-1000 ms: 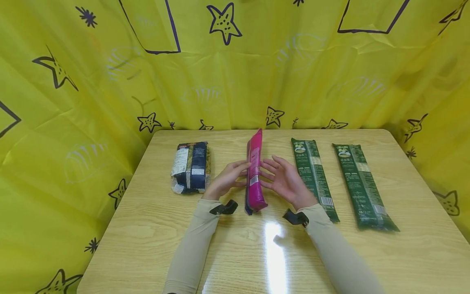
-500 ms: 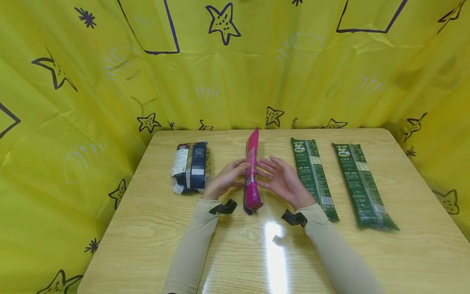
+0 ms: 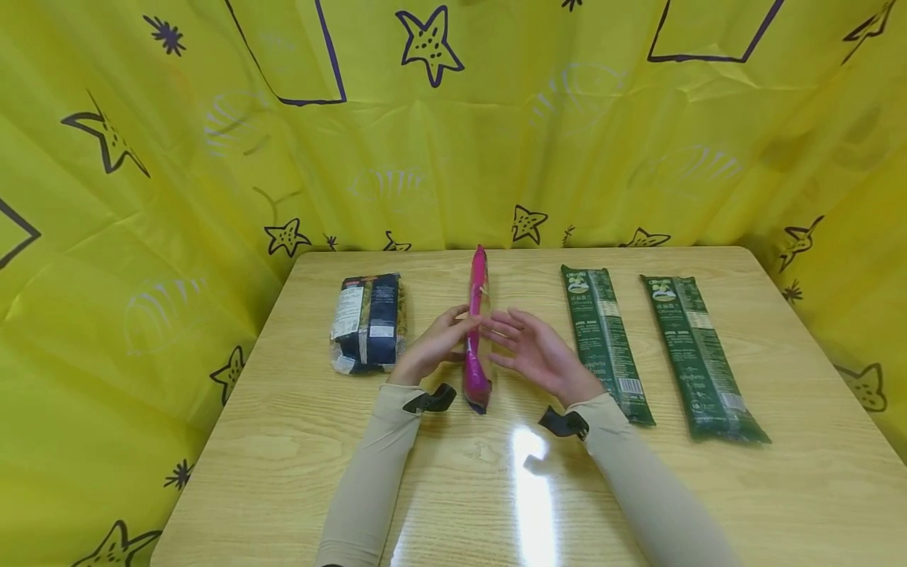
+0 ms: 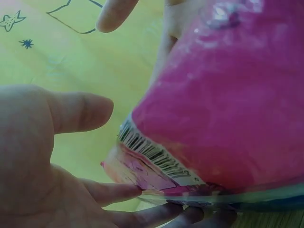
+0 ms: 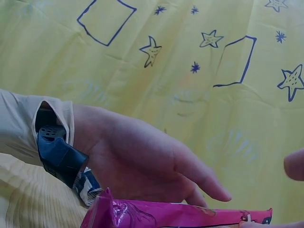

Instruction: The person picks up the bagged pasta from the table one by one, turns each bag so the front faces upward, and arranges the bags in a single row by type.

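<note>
A pink plastic food bag [image 3: 477, 378] stands on its long edge between my two hands, its kind not shown. My left hand [image 3: 430, 350] lies along its left side, fairly straight fingers touching it. To the right, my right hand [image 3: 544, 354] has its palm turned to the bag, fingers extended. Its fingertips are at the bag's right side; I cannot tell whether they touch. The left wrist view shows a barcode [image 4: 159, 154] on the bag and my left fingers at its lower edge. In the right wrist view, the bag [image 5: 166, 216] partly hides my left hand.
On the left of the wooden table [image 3: 283, 472] lies a dark blue and clear pasta bag [image 3: 383, 315]. To the right are two long green spaghetti packs [image 3: 595, 315] [image 3: 697, 362], lying side by side. A yellow curtain [image 3: 453, 157] hangs behind the table.
The pink bag has tipped and shifted to the left; its barcode face has turned out of the head view and its right side shows. My right hand has moved slightly left.
</note>
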Tool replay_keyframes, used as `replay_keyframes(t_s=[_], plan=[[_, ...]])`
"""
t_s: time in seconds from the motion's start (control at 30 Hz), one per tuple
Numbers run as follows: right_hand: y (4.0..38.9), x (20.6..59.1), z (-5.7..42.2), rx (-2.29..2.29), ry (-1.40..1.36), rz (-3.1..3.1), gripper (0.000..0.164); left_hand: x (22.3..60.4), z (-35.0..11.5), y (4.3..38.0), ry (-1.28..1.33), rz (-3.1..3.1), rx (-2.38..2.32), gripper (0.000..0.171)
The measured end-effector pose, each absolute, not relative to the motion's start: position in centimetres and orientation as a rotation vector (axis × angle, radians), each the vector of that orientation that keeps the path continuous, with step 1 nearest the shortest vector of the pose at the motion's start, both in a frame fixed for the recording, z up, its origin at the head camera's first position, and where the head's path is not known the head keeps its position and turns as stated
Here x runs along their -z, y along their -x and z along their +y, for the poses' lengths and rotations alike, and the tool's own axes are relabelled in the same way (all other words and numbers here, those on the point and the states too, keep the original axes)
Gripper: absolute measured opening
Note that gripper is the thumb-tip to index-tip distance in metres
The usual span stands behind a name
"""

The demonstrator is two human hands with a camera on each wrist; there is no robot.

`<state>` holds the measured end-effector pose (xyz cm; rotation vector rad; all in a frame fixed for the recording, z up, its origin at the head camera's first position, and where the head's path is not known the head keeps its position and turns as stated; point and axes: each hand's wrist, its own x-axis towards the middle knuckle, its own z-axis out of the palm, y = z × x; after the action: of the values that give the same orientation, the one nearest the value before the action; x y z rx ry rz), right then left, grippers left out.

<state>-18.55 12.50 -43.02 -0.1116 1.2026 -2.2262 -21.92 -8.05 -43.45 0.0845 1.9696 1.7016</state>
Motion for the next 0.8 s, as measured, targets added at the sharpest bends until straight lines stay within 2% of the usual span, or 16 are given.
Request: replay_keyframes(t_s=[0.17,0.33,0.8], plan=[[18.52,42.99,12.25,2.189,0.091,1.247,0.065,43.76,-8.31,22.08,-0.062,2.020,-1.677,0.069],[18.48,43.15,12.22,2.172,0.076,1.277,0.065,43.78,-8.51,22.10,-0.053,2.065,-1.664,0.061],[18.65,43.38,12.63,2.191,0.005,1.293,0.063,44.12,-8.80,22.36,-0.035,1.991,-1.707,0.062]])
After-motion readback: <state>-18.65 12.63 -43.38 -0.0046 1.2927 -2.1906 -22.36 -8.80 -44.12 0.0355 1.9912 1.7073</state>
